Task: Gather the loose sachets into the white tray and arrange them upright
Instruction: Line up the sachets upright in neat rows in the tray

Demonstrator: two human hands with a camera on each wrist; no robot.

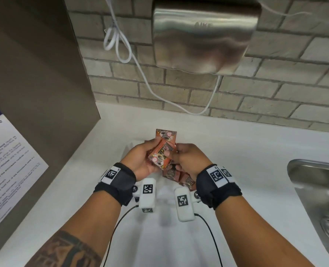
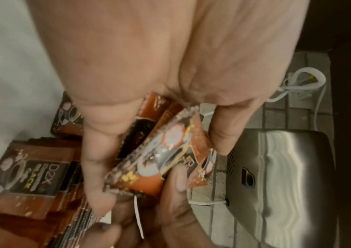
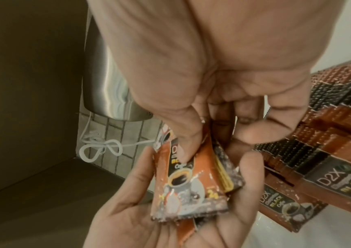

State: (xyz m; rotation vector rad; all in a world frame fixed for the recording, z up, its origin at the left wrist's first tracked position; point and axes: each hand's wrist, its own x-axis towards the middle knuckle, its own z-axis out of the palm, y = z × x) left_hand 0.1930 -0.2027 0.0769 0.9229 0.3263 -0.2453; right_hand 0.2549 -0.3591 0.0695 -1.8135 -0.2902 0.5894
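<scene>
Both hands meet over the white counter and share a small bundle of orange coffee sachets (image 1: pixel 162 153). My left hand (image 1: pixel 152 150) cups the bundle from the left, fingers curled round it. My right hand (image 1: pixel 174 157) pinches the front sachet (image 3: pixel 181 184), its thumb (image 3: pixel 183 151) on the printed face. In the left wrist view the held sachets (image 2: pixel 166 154) fan out between my fingers. More sachets (image 1: pixel 179 176) lie below the hands, stacked on edge in a row (image 3: pixel 329 151). The white tray (image 1: pixel 133 145) is mostly hidden; only a ridged edge shows.
A steel sink (image 1: pixel 317 189) is set into the white counter (image 1: pixel 236 151) at the right. A steel hand dryer (image 1: pixel 204 35) and a looped white cable (image 1: pixel 121 47) hang on the brick wall. A brown panel with a notice (image 1: pixel 9 160) bounds the left.
</scene>
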